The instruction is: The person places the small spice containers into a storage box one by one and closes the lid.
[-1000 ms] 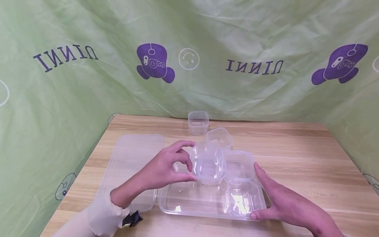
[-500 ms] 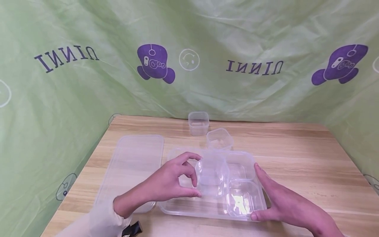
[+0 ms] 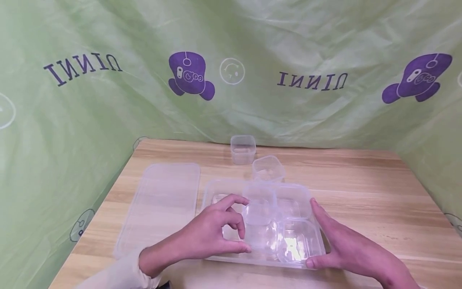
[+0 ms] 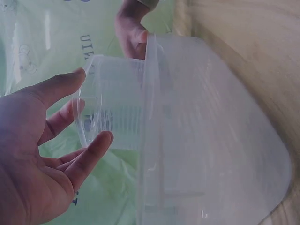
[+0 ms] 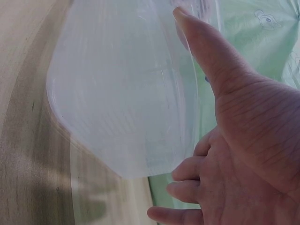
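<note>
My left hand (image 3: 216, 228) pinches the rim of a small clear plastic container (image 4: 115, 98) between thumb and fingers. In the left wrist view this container reaches past the rim of a large clear plastic box (image 4: 201, 126), its lower part inside. My right hand (image 3: 343, 241) rests against the box's right end, thumb on the near corner and index finger along the side. At the box's right side sit two small clear containers, a rear one (image 3: 288, 206) and a front one (image 3: 296, 241). The left hand hides part of the box's left half.
A flat frosted lid (image 3: 166, 196) lies on the wooden table (image 3: 361, 176) left of the box. Behind the box stand two more small clear containers, one farther back (image 3: 243, 149) and one nearer (image 3: 268, 169). Green printed cloth (image 3: 252, 108) hangs around the table.
My left hand has moved the small container down and nearer to me, from above the box's rear middle to its front middle. The right hand has stayed at the box's right end.
</note>
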`<action>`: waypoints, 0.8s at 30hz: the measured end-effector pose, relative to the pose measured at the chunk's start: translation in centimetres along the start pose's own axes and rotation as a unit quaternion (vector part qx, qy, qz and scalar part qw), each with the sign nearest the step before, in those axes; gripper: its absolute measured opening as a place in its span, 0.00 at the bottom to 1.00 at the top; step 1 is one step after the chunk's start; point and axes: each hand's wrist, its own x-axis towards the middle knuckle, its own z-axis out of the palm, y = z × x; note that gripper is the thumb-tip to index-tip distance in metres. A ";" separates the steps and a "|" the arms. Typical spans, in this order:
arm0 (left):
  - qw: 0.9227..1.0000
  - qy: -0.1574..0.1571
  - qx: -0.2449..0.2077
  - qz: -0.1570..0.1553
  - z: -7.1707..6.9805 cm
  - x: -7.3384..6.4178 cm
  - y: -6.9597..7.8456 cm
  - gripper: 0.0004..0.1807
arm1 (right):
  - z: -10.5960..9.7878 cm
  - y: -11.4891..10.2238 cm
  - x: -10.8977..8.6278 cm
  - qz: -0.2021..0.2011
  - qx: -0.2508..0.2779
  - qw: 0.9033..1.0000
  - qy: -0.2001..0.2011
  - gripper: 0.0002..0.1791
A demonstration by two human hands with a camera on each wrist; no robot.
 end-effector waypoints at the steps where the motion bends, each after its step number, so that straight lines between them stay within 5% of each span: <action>1: 1.000 0.001 -0.001 -0.001 0.1 0.0 0.0 0.15 | 0.0 0.0 0.0 0.004 0.001 1.000 -0.001 0.74; 11: 1.000 -0.010 -0.010 -0.014 0.8 -0.4 -0.2 0.16 | -0.1 0.0 0.2 0.003 0.007 1.000 -0.004 0.75; 24: 0.999 -0.006 0.046 -0.015 2.0 -0.5 -0.9 0.16 | -0.1 0.2 -0.1 -0.010 0.004 1.000 -0.004 0.73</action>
